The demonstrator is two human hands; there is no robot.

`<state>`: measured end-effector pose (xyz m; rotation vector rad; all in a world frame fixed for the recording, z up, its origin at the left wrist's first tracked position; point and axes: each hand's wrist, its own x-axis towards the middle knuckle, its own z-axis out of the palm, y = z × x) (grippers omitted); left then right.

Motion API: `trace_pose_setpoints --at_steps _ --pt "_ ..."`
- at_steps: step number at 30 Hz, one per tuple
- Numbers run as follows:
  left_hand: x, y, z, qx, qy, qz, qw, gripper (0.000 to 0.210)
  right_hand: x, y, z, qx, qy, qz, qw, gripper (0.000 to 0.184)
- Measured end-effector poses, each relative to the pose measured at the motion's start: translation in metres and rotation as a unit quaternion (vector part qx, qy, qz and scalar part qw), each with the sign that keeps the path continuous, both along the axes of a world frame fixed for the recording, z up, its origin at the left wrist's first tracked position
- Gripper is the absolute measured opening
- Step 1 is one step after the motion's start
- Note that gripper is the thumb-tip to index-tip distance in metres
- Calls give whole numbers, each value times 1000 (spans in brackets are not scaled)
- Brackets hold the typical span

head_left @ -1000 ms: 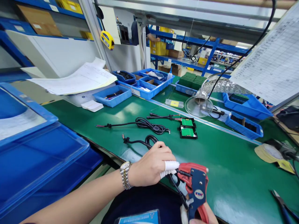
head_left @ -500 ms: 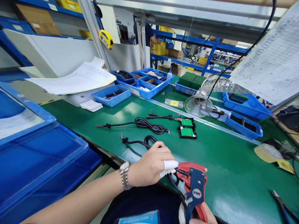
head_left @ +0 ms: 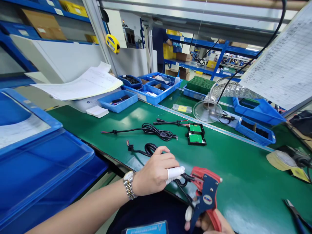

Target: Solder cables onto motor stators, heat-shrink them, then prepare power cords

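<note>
My left hand (head_left: 157,174), with white finger covers and a watch at the wrist, is closed on a black cable (head_left: 186,176) near its end. That end reaches into the jaws of a red and dark blue wire stripper (head_left: 207,191). Low in the view, my right hand (head_left: 206,224) wraps round the stripper's handles; a white cover shows on one finger. The cable's coil (head_left: 149,149) lies on the table behind my left hand, its far end showing coloured wires. Another coiled black cable (head_left: 158,131) lies farther back.
Two green circuit boards (head_left: 195,138) in black housings lie mid-table. Blue parts bins (head_left: 156,97) and a clear fume hood (head_left: 207,112) stand behind. Pliers (head_left: 294,211) and a tape roll (head_left: 284,159) are at the right. Blue trays (head_left: 44,182) stand left.
The wire stripper has shifted right, away from my left hand, and more of the cable shows between them. The person in the background has moved slightly right.
</note>
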<state>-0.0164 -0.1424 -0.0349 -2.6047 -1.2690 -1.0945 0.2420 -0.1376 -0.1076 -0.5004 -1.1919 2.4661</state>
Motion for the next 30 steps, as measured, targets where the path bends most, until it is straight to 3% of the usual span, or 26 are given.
trace_pose_setpoints --at_steps 3,6,10,12,14,20,25,30 --pt "-3 -1 1 -61 -49 5 997 15 8 5 3 23 -1 -79 997 52" --pt "-4 -2 2 -219 -121 4 968 20 13 7 6 18 -13 -132 991 56" --pt "0 -2 -5 -428 -312 7 848 17 10 4 8 28 -32 -143 989 55" --pt "2 -1 -10 -469 -379 4 798 17 7 3 9 33 -40 -144 988 55" --pt "3 1 -15 -481 -404 -4 778 18 5 2 12 35 -49 -143 988 55" --pt "5 1 -18 -494 -414 -9 765 22 3 2 17 43 -82 -153 984 54" --pt "4 0 -12 -469 -338 6 816 25 8 4 19 55 -116 -115 985 52" --pt "2 -1 -10 -468 -281 -20 837 34 11 7 20 59 -117 -3 991 44"
